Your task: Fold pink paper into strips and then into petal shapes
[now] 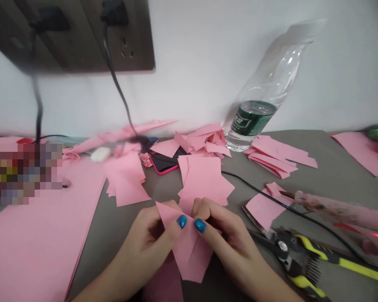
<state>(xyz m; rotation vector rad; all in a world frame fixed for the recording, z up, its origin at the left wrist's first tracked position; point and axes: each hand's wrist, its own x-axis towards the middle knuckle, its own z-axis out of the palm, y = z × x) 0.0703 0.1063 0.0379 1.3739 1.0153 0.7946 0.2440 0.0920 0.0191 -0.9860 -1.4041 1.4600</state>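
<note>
The left hand [145, 239] and right hand [229, 237] pinch the folded pink paper [192, 256] tight between their fingers [182, 221], so the fold stays put, just above the near middle of the gray surface [340, 167].

You can read nothing here. The green label [251, 119] on the plastic water bottle [271, 84] at your one o'clock shows white lettering, but it's too blurred to make out.
</note>
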